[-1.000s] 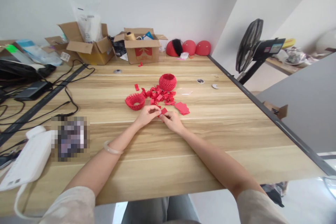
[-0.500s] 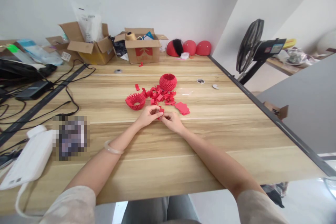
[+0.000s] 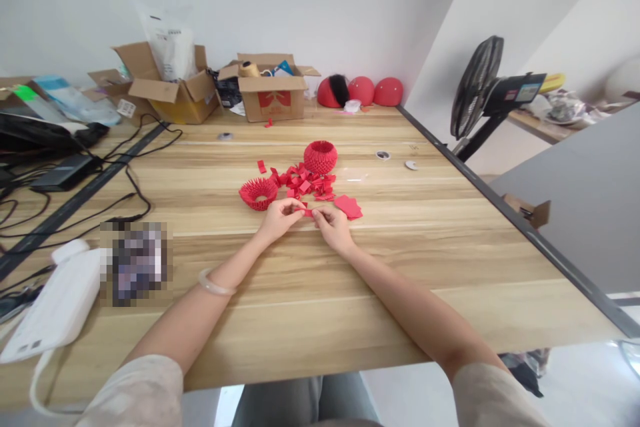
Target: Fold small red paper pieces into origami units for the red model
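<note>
Change: since half a second ago your two hands have drawn a little apart, and the red paper strip (image 3: 307, 212) now shows stretched between them instead of bunched under the fingers.
Table: one wooden table (image 3: 350, 293), and both your forearms lie across it toward the middle.
Boxes: two open cardboard boxes (image 3: 270, 90) at the far edge, well apart from your hands.
Domes: three red domes (image 3: 361, 91) by the far wall.
Woven pieces: two, one low ring (image 3: 258, 192) just beyond your left hand and one taller bowl (image 3: 320, 156) farther back.
Loose folded pieces: one heap (image 3: 305, 181) between the ring and the bowl; I cannot count its pieces.
Flat paper stack: one small stack (image 3: 348, 206), just beyond your right hand.
Left hand: your left hand (image 3: 280, 217) is closed, fingertips pinching the left end of the strip.
Right hand: your right hand (image 3: 334, 225) is closed too, pinching the right end.
Key relation: the strip lies with its long axis left to right, between both grips, just above the table; both hands are equally near, each at one end.
</note>
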